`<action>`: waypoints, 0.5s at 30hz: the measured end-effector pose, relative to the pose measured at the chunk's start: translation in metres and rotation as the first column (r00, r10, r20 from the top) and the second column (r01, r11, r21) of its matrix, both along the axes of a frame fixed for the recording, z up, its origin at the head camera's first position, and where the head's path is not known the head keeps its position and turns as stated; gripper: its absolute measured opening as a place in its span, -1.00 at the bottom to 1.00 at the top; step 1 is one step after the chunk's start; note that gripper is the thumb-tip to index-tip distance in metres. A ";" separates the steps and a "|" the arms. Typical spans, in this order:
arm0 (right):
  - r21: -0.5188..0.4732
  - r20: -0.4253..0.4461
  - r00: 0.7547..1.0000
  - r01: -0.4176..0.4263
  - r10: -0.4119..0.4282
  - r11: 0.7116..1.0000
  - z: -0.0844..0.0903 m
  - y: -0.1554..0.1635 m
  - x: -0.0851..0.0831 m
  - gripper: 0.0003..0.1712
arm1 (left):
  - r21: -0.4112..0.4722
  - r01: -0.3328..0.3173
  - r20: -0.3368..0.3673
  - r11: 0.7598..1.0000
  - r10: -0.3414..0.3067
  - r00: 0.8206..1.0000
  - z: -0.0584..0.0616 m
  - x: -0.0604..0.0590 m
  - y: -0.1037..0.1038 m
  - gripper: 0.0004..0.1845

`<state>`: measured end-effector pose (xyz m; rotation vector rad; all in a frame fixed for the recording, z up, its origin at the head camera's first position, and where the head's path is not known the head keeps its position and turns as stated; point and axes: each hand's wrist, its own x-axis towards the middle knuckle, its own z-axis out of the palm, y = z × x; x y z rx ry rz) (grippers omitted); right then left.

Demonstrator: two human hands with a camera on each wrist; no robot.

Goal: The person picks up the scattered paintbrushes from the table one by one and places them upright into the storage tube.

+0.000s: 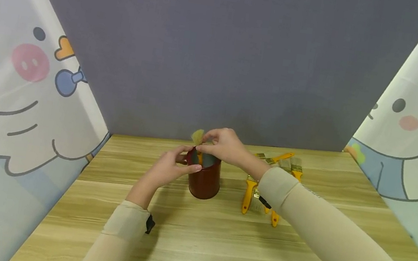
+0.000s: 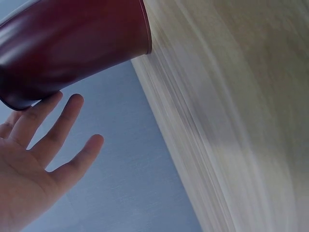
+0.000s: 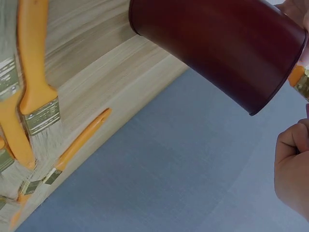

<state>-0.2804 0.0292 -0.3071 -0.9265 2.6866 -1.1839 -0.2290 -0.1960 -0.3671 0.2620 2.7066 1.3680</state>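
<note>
**Carefully now: brush half in, cup lightly held**

Nearest me, both beige sleeves reach forward over the wooden bench (image 1: 193, 244). My left hand (image 1: 166, 170) rests against the near side of the dark red metal cup (image 1: 205, 179); in the left wrist view its fingers (image 2: 58, 128) lie straight and spread, the tips touching near the rim rather than wrapping it. That is a light hold, and I judge the cup could tip or skid if it is pushed from above.

My right hand (image 1: 223, 146) sits over the cup's mouth, its fingers pinching a yellow-handled paintbrush (image 1: 198, 140) that stands handle-down in the cup with its pale bristles sticking up above the rim. If the pinch lets go while the brush leans, I think it may lever against the rim and topple the cup.

Just right of the cup, behind my right forearm, lies a loose heap of paintbrushes (image 1: 269, 183) with yellow handles. My sleeve passes right over them, so a careless sweep could scatter them.

Farther back stand a grey backdrop and cartoon-printed side panels. The brush ferrules (image 3: 42, 116) carry stamped marks, too blurred to read; no other writing shows.
</note>
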 end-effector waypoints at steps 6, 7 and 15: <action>0.006 0.011 1.000 0.025 -0.025 1.000 0.003 0.013 0.000 -0.66 | -0.036 -0.026 0.030 0.999 0.027 0.999 -0.002 0.000 0.002 0.22; 0.014 0.000 1.000 0.028 -0.028 1.000 0.004 0.018 -0.001 -0.65 | -0.042 -0.029 0.030 0.999 0.031 0.999 -0.003 0.000 0.002 0.23; 0.078 -0.007 0.996 0.088 -0.088 0.993 0.010 0.073 -0.020 -0.54 | -0.052 -0.046 0.028 0.998 0.048 0.998 -0.003 -0.001 0.005 0.20</action>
